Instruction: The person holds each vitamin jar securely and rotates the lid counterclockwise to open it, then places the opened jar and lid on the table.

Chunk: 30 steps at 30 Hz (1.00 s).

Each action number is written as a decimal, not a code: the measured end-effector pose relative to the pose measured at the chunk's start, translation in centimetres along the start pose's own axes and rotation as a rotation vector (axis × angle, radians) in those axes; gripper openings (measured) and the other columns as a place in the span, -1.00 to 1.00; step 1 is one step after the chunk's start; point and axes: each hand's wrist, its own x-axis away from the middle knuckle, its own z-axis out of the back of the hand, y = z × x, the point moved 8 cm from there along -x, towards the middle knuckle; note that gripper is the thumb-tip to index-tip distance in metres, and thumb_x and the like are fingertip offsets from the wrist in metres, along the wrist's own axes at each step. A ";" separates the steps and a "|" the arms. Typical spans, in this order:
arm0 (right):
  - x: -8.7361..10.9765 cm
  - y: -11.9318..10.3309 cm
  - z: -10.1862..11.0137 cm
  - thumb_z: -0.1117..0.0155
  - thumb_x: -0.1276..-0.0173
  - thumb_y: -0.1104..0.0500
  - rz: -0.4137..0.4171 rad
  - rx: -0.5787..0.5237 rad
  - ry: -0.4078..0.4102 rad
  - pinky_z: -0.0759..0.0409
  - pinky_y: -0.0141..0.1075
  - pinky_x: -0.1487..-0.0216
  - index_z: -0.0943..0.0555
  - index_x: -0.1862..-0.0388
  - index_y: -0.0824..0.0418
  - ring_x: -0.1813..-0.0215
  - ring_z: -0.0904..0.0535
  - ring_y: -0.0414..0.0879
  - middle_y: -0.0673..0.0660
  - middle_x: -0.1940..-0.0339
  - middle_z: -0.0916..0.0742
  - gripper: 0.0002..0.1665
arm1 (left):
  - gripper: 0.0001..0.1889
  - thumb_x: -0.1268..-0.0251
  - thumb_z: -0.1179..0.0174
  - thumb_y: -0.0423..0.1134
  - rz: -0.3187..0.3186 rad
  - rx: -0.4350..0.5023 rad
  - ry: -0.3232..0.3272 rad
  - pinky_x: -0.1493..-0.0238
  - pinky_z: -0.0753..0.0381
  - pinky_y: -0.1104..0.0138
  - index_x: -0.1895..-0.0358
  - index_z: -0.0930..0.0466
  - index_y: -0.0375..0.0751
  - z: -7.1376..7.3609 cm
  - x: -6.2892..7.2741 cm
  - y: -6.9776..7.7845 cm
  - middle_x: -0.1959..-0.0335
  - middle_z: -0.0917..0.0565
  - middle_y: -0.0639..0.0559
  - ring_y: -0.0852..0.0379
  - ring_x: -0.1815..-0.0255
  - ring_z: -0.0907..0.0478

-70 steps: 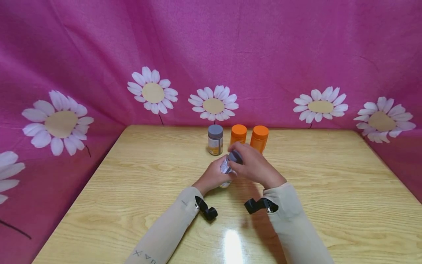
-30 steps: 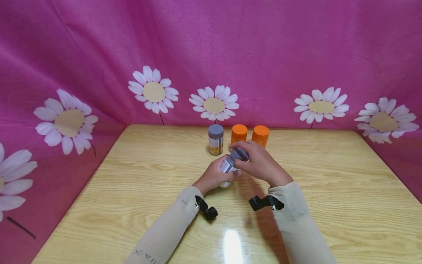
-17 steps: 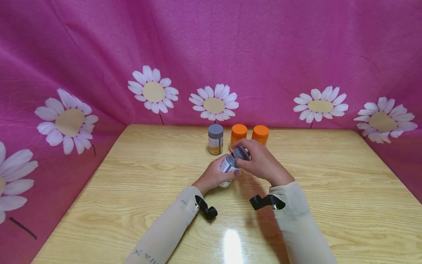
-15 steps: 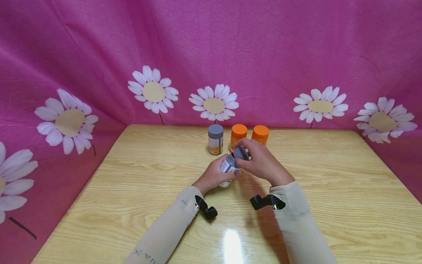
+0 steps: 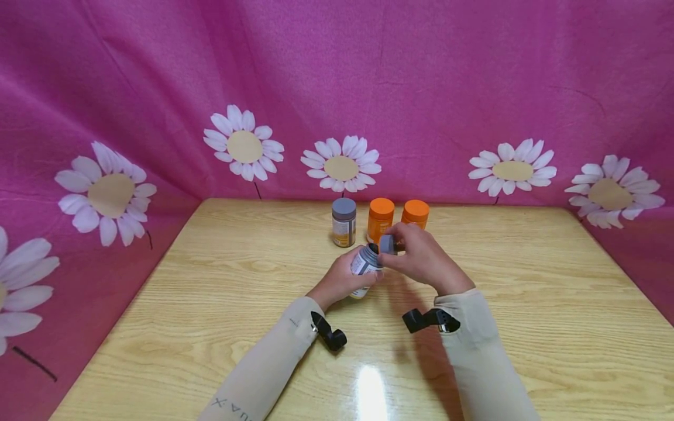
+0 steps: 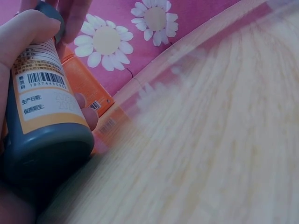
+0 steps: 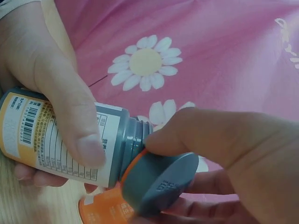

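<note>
My left hand (image 5: pixel 339 282) grips a grey pill bottle (image 5: pixel 362 266) by its body, its mouth tilted up to the right. The bottle's white-and-orange label with a barcode shows in the left wrist view. Between the thumb and fingers of my right hand (image 5: pixel 423 260) is the grey cap (image 5: pixel 387 244), turned sideways beside the bottle's mouth. In the right wrist view the threaded neck (image 7: pixel 135 140) is bare, and an orange edge shows on the cap (image 7: pixel 161 179). Whether the cap's rim still touches the neck I cannot tell.
Behind the hands stand a grey-capped bottle (image 5: pixel 344 223) and two orange bottles, one in the middle (image 5: pixel 381 216) and one at the right (image 5: pixel 415 211), partly hidden by my right hand. A pink flowered cloth (image 5: pixel 421 105) hangs along the wooden table's (image 5: pixel 237 263) back edge.
The cap has come off the bottle's mouth and swung to the right, turning on its side. My right hand has shifted slightly right with it; my left hand has barely moved.
</note>
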 end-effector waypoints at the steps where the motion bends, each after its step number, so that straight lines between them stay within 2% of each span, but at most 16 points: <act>1: 0.0 0.1 0.0 -0.40 -0.20 0.11 -0.010 0.003 -0.001 -0.57 -0.04 -0.05 -0.52 -0.11 0.28 -0.04 -0.56 0.12 0.21 0.00 -0.62 -0.47 | -0.54 -0.19 -0.28 0.06 -0.003 0.001 0.000 -0.07 -0.50 0.17 -0.15 -0.43 0.12 0.0 0.0 0.0 0.05 -0.58 0.13 0.10 0.05 -0.52; 6: 0.3 0.7 0.5 -0.43 -0.19 0.08 -0.048 0.022 0.007 -0.55 -0.04 -0.07 -0.52 -0.12 0.25 -0.05 -0.53 0.14 0.19 0.02 -0.62 -0.45 | -0.53 -0.17 -0.29 0.05 -0.009 0.006 -0.001 -0.05 -0.51 0.17 -0.14 -0.44 0.12 -0.1 -0.1 -0.1 0.07 -0.60 0.12 0.10 0.07 -0.53; 10: 0.4 1.5 1.3 -0.43 -0.19 0.08 -0.061 0.022 0.030 -0.56 -0.07 -0.02 -0.50 -0.10 0.28 0.03 -0.52 0.11 0.21 0.08 -0.63 -0.44 | -0.50 -0.16 -0.31 0.04 -0.001 0.002 0.006 -0.05 -0.51 0.18 -0.16 -0.44 0.09 -0.1 -0.1 -0.1 0.07 -0.60 0.12 0.10 0.08 -0.53; 14: 0.5 2.4 1.8 -0.41 -0.19 0.11 -0.039 0.035 0.038 -0.55 -0.09 0.05 -0.52 -0.06 0.35 0.09 -0.50 0.10 0.25 0.14 -0.60 -0.47 | -0.50 -0.17 -0.31 0.03 0.014 -0.004 0.011 -0.05 -0.51 0.19 -0.17 -0.44 0.07 0.0 -0.1 -0.1 0.07 -0.60 0.11 0.10 0.09 -0.53; 18: 0.6 3.4 2.2 -0.39 -0.17 0.16 -0.023 0.073 0.046 -0.52 -0.12 0.11 -0.52 -0.13 0.45 0.09 -0.46 0.13 0.31 0.13 -0.56 -0.41 | -0.52 -0.19 -0.30 -0.01 0.023 -0.010 0.007 -0.03 -0.51 0.20 -0.17 -0.45 0.04 0.0 -0.2 -0.2 0.08 -0.60 0.09 0.11 0.11 -0.52; 20: 0.7 4.0 2.4 -0.38 -0.15 0.18 -0.042 0.079 0.042 -0.48 -0.16 0.15 -0.51 -0.16 0.46 0.11 -0.41 0.11 0.31 0.16 -0.53 -0.38 | -0.53 -0.21 -0.29 -0.05 0.031 -0.013 0.003 -0.02 -0.51 0.21 -0.18 -0.45 0.01 0.0 -0.3 -0.2 0.08 -0.60 0.09 0.11 0.12 -0.52; 25: 1.0 5.8 3.0 -0.37 -0.14 0.20 -0.112 0.039 0.034 -0.49 -0.25 0.26 -0.52 -0.12 0.46 0.25 -0.47 0.04 0.29 0.24 -0.60 -0.42 | -0.53 -0.22 -0.28 -0.09 0.047 -0.011 -0.004 -0.02 -0.52 0.20 -0.19 -0.44 -0.04 0.0 -0.3 -0.2 0.08 -0.60 0.06 0.10 0.11 -0.52; 27: 1.2 6.6 3.4 -0.36 -0.15 0.18 -0.139 0.022 0.042 -0.52 -0.27 0.27 -0.51 -0.12 0.48 0.28 -0.53 0.03 0.30 0.21 -0.64 -0.41 | -0.53 -0.22 -0.28 -0.07 0.049 -0.005 -0.002 -0.03 -0.51 0.20 -0.19 -0.45 -0.01 0.0 -0.2 -0.2 0.07 -0.60 0.08 0.11 0.11 -0.52; 30: 1.8 7.9 4.2 -0.35 -0.18 0.15 -0.176 -0.002 0.045 -0.52 -0.27 0.21 -0.46 -0.15 0.52 0.21 -0.54 0.04 0.34 0.13 -0.64 -0.36 | -0.53 -0.21 -0.28 -0.02 0.036 0.006 -0.004 -0.04 -0.51 0.22 -0.18 -0.45 0.03 -0.1 -0.1 0.0 0.07 -0.59 0.09 0.11 0.09 -0.51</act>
